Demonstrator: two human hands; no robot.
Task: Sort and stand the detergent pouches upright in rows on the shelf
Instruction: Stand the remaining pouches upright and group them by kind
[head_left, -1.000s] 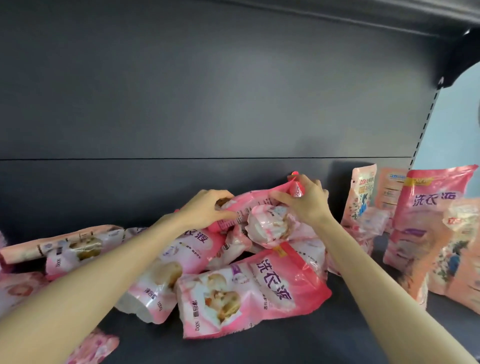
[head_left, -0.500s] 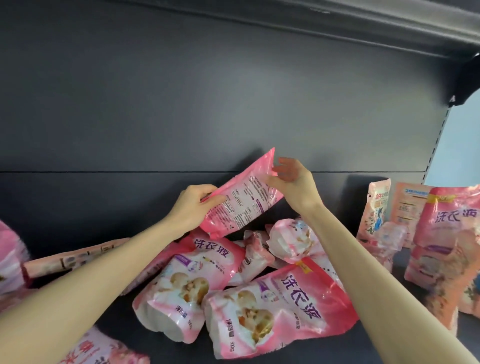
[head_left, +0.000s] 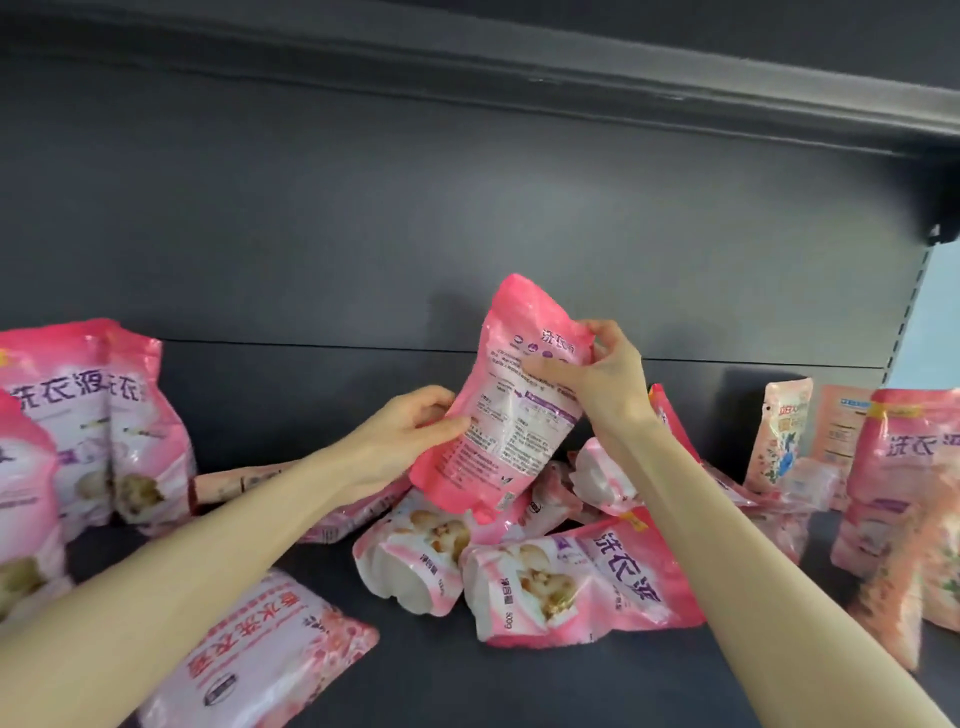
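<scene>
The pile (head_left: 540, 551) of pink pouches lies partly behind the arms, and pouches at the left and right edges are cut off. The small print on the held pouch (head_left: 511, 410) is too blurry to read. The left hand (head_left: 402, 434) grips its lower side. The right hand (head_left: 597, 376) pinches its top. The pouch hangs tilted above the pile, over the dark shelf (head_left: 447, 680).

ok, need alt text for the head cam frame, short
Both hands hold a pink detergent pouch raised above a dark shelf, its printed back facing the camera: left hand on its lower left edge, right hand near its top right. Below it more pink pouches lie jumbled; others stand upright at far left and far right.
</scene>
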